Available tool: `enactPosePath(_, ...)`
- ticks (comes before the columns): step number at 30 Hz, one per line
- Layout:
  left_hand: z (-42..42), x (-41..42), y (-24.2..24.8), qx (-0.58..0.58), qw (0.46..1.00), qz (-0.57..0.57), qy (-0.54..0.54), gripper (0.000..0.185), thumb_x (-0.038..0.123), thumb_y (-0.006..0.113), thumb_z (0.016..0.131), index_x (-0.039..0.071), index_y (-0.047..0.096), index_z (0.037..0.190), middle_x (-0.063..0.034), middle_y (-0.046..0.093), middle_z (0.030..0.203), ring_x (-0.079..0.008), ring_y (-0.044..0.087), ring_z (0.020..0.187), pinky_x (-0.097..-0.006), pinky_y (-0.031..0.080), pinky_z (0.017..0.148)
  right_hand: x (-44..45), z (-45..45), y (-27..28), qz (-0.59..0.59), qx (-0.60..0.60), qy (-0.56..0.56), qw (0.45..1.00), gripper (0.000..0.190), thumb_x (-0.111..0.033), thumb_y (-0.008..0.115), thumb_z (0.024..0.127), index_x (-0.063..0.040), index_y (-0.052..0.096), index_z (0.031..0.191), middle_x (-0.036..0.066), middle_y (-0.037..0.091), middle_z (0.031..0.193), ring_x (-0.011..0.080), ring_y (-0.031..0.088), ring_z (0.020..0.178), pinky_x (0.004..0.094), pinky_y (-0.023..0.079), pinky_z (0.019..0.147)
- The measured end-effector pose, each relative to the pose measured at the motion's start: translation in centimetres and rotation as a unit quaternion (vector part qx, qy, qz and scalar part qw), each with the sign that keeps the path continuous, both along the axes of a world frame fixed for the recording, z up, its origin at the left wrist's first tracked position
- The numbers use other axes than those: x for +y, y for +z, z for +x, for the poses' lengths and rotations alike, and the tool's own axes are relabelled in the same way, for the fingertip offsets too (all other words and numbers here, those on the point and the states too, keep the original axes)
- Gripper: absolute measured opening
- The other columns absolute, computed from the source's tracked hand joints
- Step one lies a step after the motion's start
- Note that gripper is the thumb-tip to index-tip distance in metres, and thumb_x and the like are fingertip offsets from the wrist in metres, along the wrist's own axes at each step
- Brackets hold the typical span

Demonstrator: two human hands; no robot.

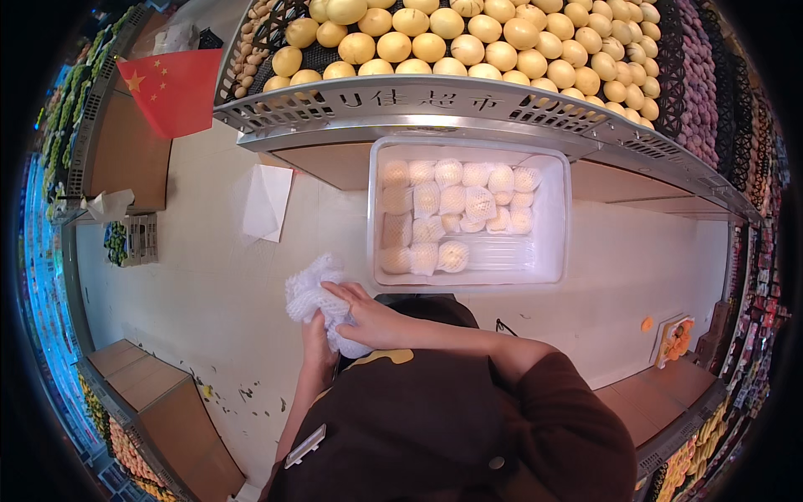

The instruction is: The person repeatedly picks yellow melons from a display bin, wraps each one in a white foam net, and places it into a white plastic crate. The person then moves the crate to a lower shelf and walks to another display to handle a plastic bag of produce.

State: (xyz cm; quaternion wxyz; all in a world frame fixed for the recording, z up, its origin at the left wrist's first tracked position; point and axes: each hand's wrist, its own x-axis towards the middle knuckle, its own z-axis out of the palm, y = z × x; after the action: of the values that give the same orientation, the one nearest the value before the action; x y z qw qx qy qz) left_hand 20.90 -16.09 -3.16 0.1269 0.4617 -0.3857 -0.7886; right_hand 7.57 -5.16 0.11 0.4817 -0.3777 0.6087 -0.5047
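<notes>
A bunch of white foam net sleeves (313, 282) is in my hands, in front of my body. My left hand (319, 339) grips the bunch from below, partly hidden by it. My right hand (367, 317) reaches across and closes its fingers on the same foam netting. To the right of my hands stands a white plastic crate (566, 219) with rows of round yellow fruits (453, 256) in foam nets. Bare crate bottom shows at its lower right. Whether a fruit is inside the netting I hold cannot be told.
Beyond the crate rises a metal-edged display stand (426, 100) heaped with yellow melons (411, 22). A small red flag (172, 91) hangs at the upper left. White sheets (266, 201) lie on the floor. Other produce stands (150, 389) border the aisle, and leaf scraps are scattered nearby.
</notes>
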Motion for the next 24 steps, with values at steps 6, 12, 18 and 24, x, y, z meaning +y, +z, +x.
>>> enactPosePath(6,2.1,-0.7,-1.4,0.068,0.992,0.104,0.033,0.041,0.022,0.055,0.089,0.004,0.049,0.125,-0.0092,0.058,0.116,-0.0235,0.059,0.105,-0.0389,0.05,0.088,2.1,-1.6,0.4,-0.046,0.004,-0.049,0.998,0.039,-0.009,0.054,0.086,-0.002,0.049,0.124,0.014,0.048,0.118,0.0263,0.055,0.104,0.0346,0.047,0.088)
enactPosePath(12,1.5,-2.6,-1.0,0.135,0.987,0.078,-0.043,0.045,0.016,0.058,0.086,0.002,0.048,0.127,-0.0106,0.059,0.117,-0.0242,0.06,0.104,-0.0393,0.051,0.089,5.9,-7.7,-0.4,-0.028,0.166,-0.3,0.939,0.028,-0.003,0.059,0.081,-0.001,0.058,0.109,0.012,0.053,0.11,0.0267,0.054,0.103,0.0347,0.044,0.088)
enactPosePath(18,-3.5,-3.3,-1.0,0.033,0.985,0.063,-0.155,0.044,0.01,0.058,0.083,0.001,0.05,0.125,-0.0108,0.06,0.116,-0.0238,0.061,0.103,-0.0388,0.052,0.087,23.1,-19.1,-9.2,0.32,0.46,-0.596,0.575,0.046,-0.015,0.065,0.079,-0.011,0.053,0.123,0.01,0.048,0.129,0.0292,0.046,0.117,0.0445,0.032,0.099)
enactPosePath(24,-11.0,-4.6,-6.5,0.025,0.971,0.077,-0.223,0.038,0.017,0.055,0.087,0.003,0.053,0.122,-0.0086,0.063,0.111,-0.0218,0.063,0.099,-0.0374,0.052,0.086,32.0,-23.1,-10.8,0.346,-0.154,-0.499,0.779,0.053,-0.024,0.069,0.076,-0.007,0.056,0.124,0.015,0.061,0.118,0.0305,0.058,0.108,0.0457,0.043,0.09)
